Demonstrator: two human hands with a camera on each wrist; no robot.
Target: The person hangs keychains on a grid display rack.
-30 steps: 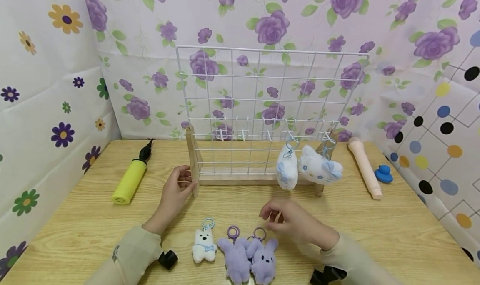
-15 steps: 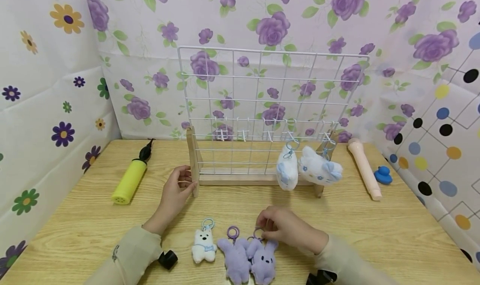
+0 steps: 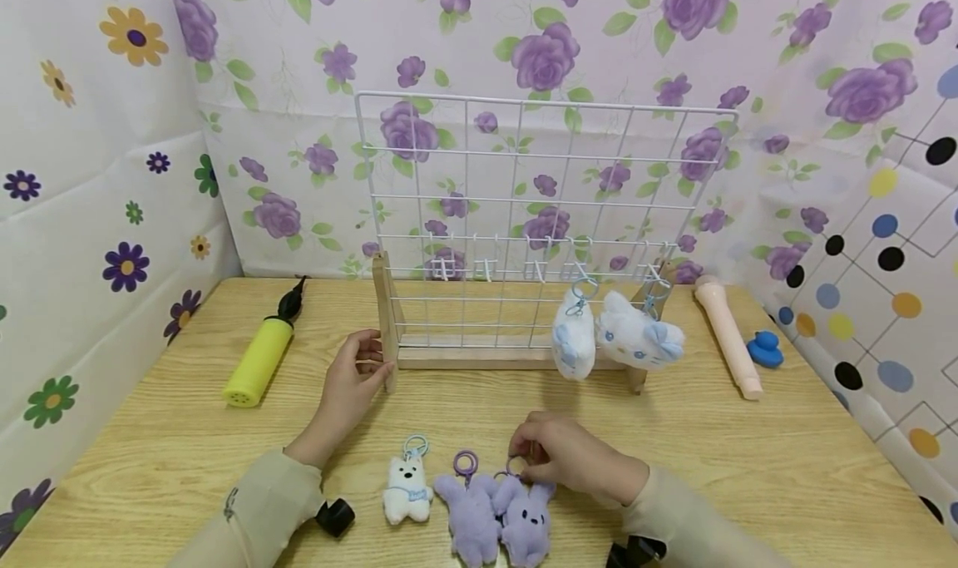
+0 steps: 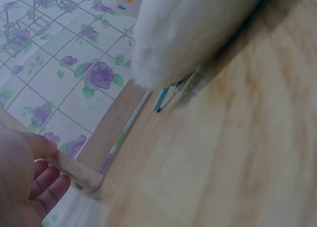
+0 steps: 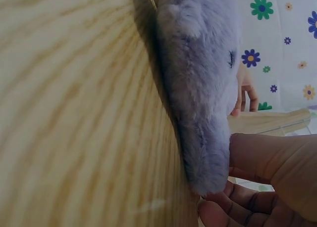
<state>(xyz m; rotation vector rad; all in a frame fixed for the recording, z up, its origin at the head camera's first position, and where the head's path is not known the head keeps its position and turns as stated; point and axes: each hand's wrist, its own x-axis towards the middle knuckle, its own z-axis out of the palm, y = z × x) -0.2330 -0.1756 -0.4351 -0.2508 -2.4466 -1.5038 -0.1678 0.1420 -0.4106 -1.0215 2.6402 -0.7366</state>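
My left hand [image 3: 348,393] holds the left wooden leg [image 3: 385,318] of the white wire rack [image 3: 512,194]; in the left wrist view its thumb lies along the wood, fingers curled behind. My right hand [image 3: 576,456] is at the purple ring [image 3: 515,466] of the right-hand purple plush [image 3: 526,525], thumb and forefinger pinching the ring's edge. The right wrist view shows this plush [image 5: 198,73] large, with the ring hidden. Beside it lie another purple plush [image 3: 473,522] and a white bear plush [image 3: 407,493]. Two white-and-blue plushes [image 3: 574,339] [image 3: 636,333] hang from rack hooks on the right.
A yellow-green pump [image 3: 259,360] lies left of the rack. On the right are a pale pink tube [image 3: 729,335] and a blue duck [image 3: 765,348]. More white hooks [image 3: 485,269] stick out from the grid. Patterned cloth surrounds the table.
My right hand has come down and left to the right purple plush's ring, its fingers closing there. My left hand has stayed on the rack's leg.
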